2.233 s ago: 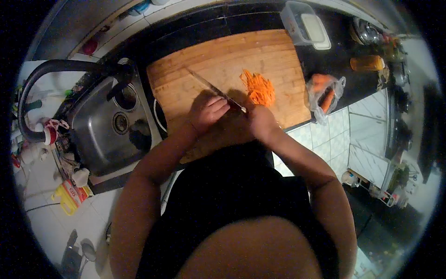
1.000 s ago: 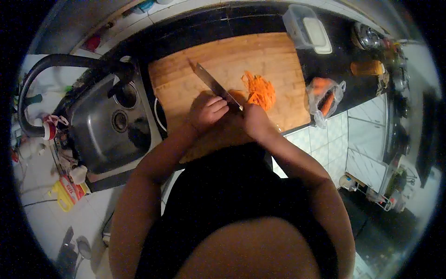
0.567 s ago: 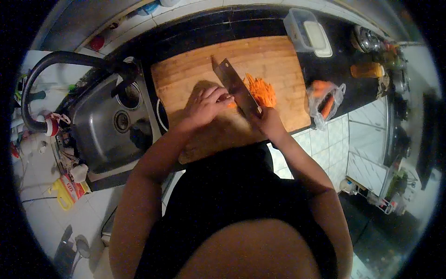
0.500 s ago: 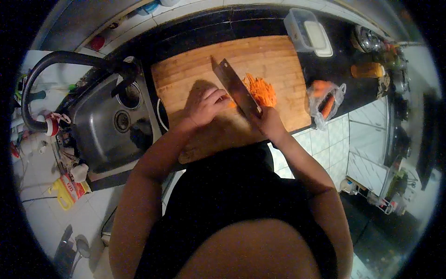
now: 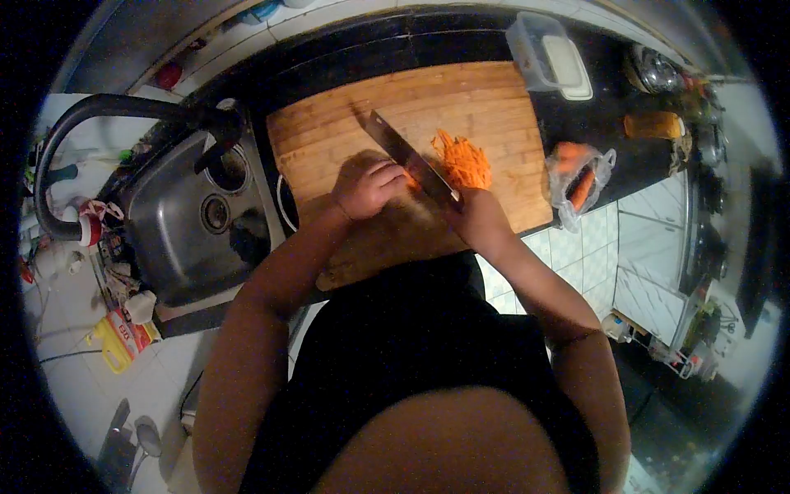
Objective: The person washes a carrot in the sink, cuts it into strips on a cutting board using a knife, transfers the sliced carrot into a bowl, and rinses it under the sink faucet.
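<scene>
My right hand [image 5: 475,212] is closed round the handle of a cleaver [image 5: 409,156], whose wide blade slants up and left over the wooden cutting board [image 5: 346,107]. Curled on the board, my left hand [image 5: 372,189] presses its fingertips on a small piece of carrot [image 5: 411,180] against the blade's left side. Most of that piece is hidden by the fingers and blade. To the right of the blade lies a heap of carrot strips [image 5: 465,160], close above my right hand.
A steel sink [image 5: 185,255] with a black faucet [image 5: 123,103] lies left of the board. On the dark counter at right are a clear plastic container [image 5: 535,53], its white lid [image 5: 573,74], a plastic bag with carrots [image 5: 580,185] and an amber jar [image 5: 652,125].
The cleaver's far end has swung left and down, and its blade now leans flatter. My right hand has shifted slightly; my left hand stays at the carrot piece.
</scene>
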